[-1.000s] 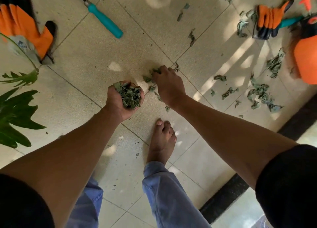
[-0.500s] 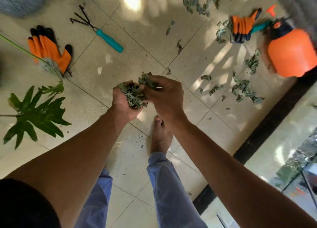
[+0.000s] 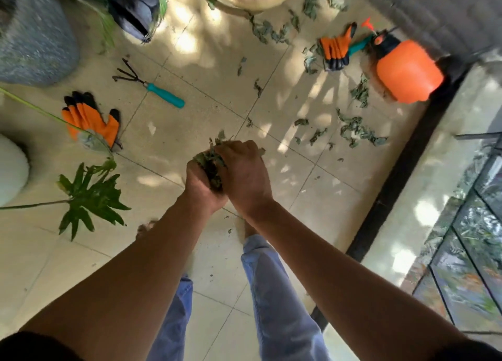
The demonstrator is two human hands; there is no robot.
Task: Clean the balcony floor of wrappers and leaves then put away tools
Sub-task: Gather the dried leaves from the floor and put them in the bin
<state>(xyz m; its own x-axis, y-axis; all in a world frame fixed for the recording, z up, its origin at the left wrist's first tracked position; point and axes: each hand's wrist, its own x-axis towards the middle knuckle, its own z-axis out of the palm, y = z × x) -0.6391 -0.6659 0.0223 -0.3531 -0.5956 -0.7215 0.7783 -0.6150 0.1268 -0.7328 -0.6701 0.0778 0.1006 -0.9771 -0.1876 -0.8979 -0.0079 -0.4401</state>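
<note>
- Since a second ago the right hand [image 3: 245, 175] has left the floor tiles and come up against the left hand [image 3: 202, 189]; both now close together around one clump of dry leaves [image 3: 212, 165], well above the tiled floor [image 3: 190, 132].
- The left hand cups the clump from below with curled fingers; the right hand curls over the top, pressing it in.
- More loose leaves [image 3: 355, 129] lie scattered to the right, near the black threshold strip [image 3: 402, 175].
- An orange sprayer bottle [image 3: 407, 71] lies on its side at upper right, just beside an orange glove [image 3: 336, 49].
- A second orange glove [image 3: 91, 120] and a teal-handled hand rake [image 3: 152, 87] lie apart at left.
- A green potted-plant leaf [image 3: 89, 200] hangs over the floor at lower left.
</note>
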